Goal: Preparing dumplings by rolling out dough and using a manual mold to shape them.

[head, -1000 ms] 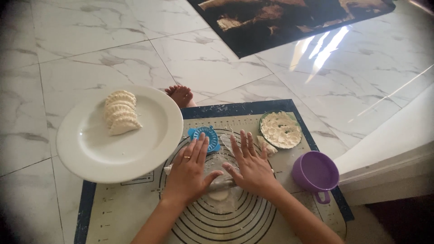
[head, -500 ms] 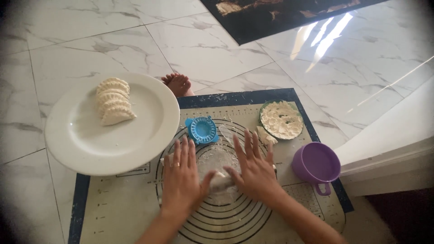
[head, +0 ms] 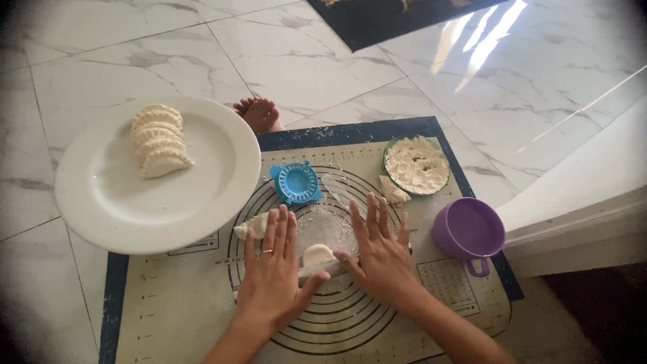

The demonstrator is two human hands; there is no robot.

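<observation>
On the baking mat (head: 168,317), at the centre of its printed rings, both hands lie flat with fingers spread, palms pressing a rolling pin (head: 317,268) that shows only between them. Left hand (head: 273,273) wears a ring; right hand (head: 379,255) sits just beside it at 3 o'clock. Neither hand grips anything; they rest open on the pin. A small round of dough (head: 317,253) lies between the thumbs, touching the pin, on a floured patch of mat.

At 12 o'clock from the hands: a blue dumpling press (head: 295,182), closed flat. At 1 o'clock: a green-rimmed bowl of flour (head: 416,164), with a dough lump (head: 393,192) just beside it. At 3 o'clock: a purple cup (head: 468,231). At 10 o'clock: a white plate (head: 202,202) overlapping the mat's edge, carrying a row of crimped dumplings (head: 158,140). A bare foot (head: 259,113) rests on the marble floor (head: 87,81) beyond the mat.
</observation>
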